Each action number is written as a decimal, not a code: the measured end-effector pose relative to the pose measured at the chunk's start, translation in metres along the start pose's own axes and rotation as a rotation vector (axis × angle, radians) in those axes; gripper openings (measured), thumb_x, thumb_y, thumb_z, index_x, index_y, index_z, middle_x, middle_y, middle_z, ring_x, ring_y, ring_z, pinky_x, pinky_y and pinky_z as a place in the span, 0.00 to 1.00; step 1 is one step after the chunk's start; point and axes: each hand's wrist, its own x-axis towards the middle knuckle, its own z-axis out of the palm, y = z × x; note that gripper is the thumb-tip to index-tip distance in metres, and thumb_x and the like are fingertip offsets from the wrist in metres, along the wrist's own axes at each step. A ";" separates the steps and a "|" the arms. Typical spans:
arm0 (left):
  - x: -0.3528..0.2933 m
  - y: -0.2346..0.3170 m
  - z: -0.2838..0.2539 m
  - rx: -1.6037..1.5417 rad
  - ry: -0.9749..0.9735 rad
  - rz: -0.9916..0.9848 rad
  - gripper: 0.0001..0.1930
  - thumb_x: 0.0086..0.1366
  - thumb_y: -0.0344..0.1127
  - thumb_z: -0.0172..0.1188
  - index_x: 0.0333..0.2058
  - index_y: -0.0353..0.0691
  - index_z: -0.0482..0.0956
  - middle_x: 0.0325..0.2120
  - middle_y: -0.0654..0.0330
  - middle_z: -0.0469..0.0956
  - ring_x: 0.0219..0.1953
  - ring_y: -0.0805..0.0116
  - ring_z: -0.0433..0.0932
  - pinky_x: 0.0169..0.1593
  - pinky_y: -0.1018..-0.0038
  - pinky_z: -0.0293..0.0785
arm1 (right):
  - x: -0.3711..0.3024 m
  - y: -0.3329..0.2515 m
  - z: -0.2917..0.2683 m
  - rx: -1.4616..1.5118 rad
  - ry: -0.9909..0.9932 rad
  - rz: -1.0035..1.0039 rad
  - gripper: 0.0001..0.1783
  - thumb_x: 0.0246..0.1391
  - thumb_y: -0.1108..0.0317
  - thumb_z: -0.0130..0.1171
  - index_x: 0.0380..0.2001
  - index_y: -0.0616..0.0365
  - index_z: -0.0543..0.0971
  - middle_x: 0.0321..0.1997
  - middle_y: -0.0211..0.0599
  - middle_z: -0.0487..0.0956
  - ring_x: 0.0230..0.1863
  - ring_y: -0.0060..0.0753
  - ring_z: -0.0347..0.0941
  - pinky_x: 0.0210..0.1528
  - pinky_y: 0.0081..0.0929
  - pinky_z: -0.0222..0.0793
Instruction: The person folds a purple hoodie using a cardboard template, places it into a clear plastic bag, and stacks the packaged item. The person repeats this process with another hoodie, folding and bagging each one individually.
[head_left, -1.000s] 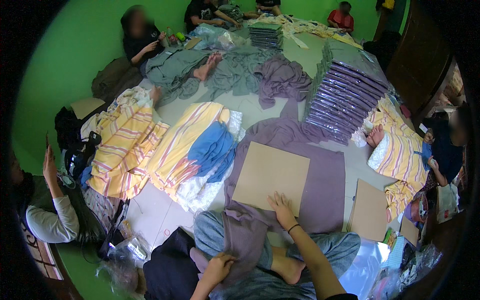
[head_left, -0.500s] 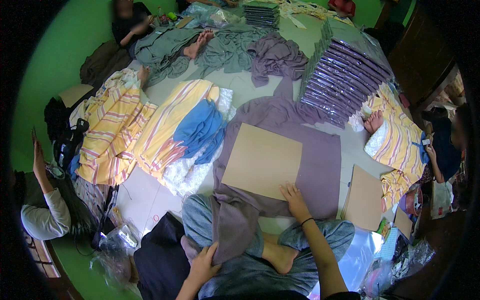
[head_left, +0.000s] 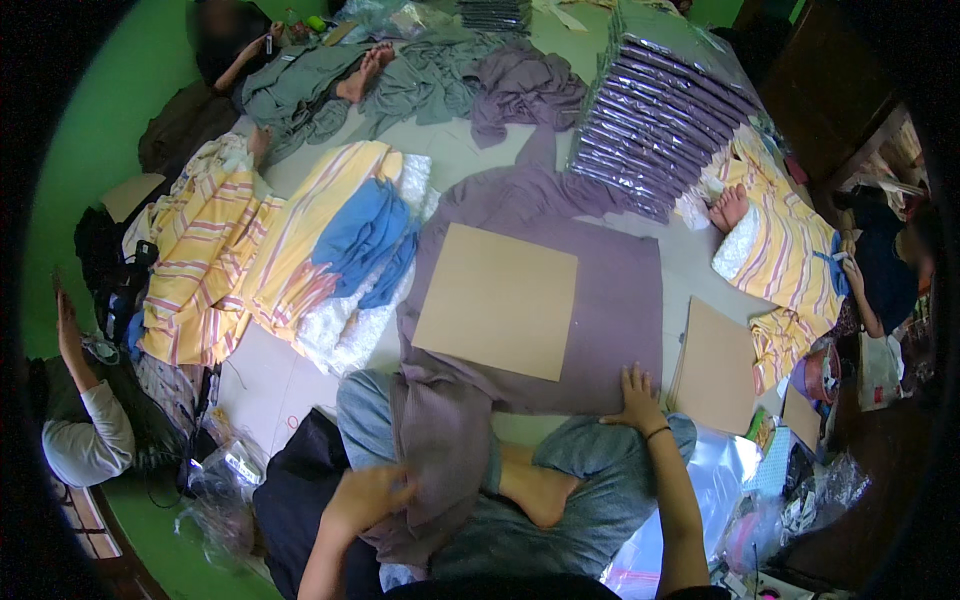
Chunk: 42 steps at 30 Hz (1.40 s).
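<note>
A purple-grey knitted cloth [head_left: 625,300] is spread on the floor before me, and part of it drapes over my lap. On it lies a flat tan cardboard sheet [head_left: 497,300], slightly askew. With fingers spread, my right hand [head_left: 637,400] presses on the cloth's near right corner, apart from the cardboard. My left hand [head_left: 368,500] is over the cloth's draped part at my left leg. Its fingers are blurred by motion, so whether they grip any cloth is unclear.
Cardboard sheets [head_left: 712,365] lie at right beside clear plastic bags [head_left: 690,495]. Wrapped purple packs [head_left: 665,115] are stacked at the far right. Yellow striped cloth [head_left: 205,290] and blue cloth [head_left: 365,240] lie left. Other people sit around; a black cloth [head_left: 300,490] is by my left knee.
My right hand has moved off the cardboard's edge to the cloth's near right corner. My left hand has shifted left, and more cloth hangs down over my lap. The view has shifted slightly.
</note>
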 end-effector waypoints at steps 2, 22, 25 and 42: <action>0.052 0.012 -0.001 -0.110 0.447 0.167 0.17 0.53 0.42 0.52 0.37 0.36 0.71 0.30 0.47 0.73 0.33 0.51 0.72 0.39 0.64 0.67 | 0.004 -0.003 0.006 -0.077 0.023 -0.031 0.68 0.16 0.42 0.68 0.59 0.51 0.39 0.63 0.47 0.35 0.61 0.64 0.34 0.52 0.63 0.45; 0.093 0.059 0.143 0.002 0.230 0.713 0.30 0.54 0.53 0.47 0.51 0.41 0.60 0.52 0.47 0.57 0.53 0.49 0.56 0.54 0.55 0.50 | -0.005 -0.002 0.013 0.031 0.251 -0.051 0.40 0.39 0.67 0.56 0.57 0.50 0.51 0.59 0.46 0.53 0.55 0.53 0.55 0.48 0.40 0.63; 0.083 0.083 0.176 0.226 0.292 0.825 0.29 0.53 0.53 0.48 0.51 0.41 0.61 0.52 0.45 0.56 0.53 0.48 0.56 0.53 0.52 0.50 | -0.029 -0.009 0.012 0.088 0.372 -0.019 0.34 0.42 0.64 0.54 0.54 0.56 0.56 0.56 0.46 0.59 0.51 0.46 0.61 0.49 0.38 0.61; 0.081 0.066 0.239 0.520 0.434 0.906 0.34 0.48 0.44 0.53 0.55 0.44 0.55 0.54 0.40 0.50 0.58 0.48 0.47 0.59 0.60 0.40 | -0.205 -0.080 -0.019 0.043 0.818 -0.102 0.20 0.46 0.64 0.49 0.44 0.58 0.68 0.53 0.41 0.63 0.57 0.38 0.54 0.58 0.39 0.43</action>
